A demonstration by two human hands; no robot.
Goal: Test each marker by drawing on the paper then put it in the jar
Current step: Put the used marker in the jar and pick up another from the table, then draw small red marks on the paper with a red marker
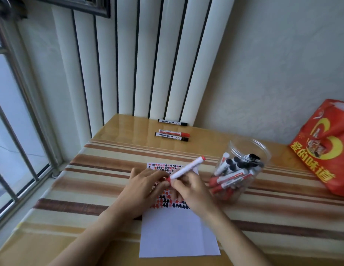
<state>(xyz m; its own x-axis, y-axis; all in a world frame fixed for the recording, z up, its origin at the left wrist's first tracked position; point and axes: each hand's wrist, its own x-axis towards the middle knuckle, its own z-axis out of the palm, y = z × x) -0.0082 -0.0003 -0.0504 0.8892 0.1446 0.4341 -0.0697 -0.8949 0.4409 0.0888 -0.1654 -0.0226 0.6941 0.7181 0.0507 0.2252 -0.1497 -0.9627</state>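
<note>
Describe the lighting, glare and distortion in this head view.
Head view: daylight enters from the barred window on the left; glare shines on the glossy wooden tabletop near the white ribbed radiator; wide-angle distortion bows the radiator ribs and window bars; edges look soft.

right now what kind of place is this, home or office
Probably a home, a table in a corner by a window: a white radiator against the wall, a barred window, a striped tablecloth and a red snack bag.

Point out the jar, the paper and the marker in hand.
jar (pixel 244 150), head view, clear upper wall.
paper (pixel 176 235), head view, blank lower half.
marker in hand (pixel 186 168), head view, white barrel.
</note>
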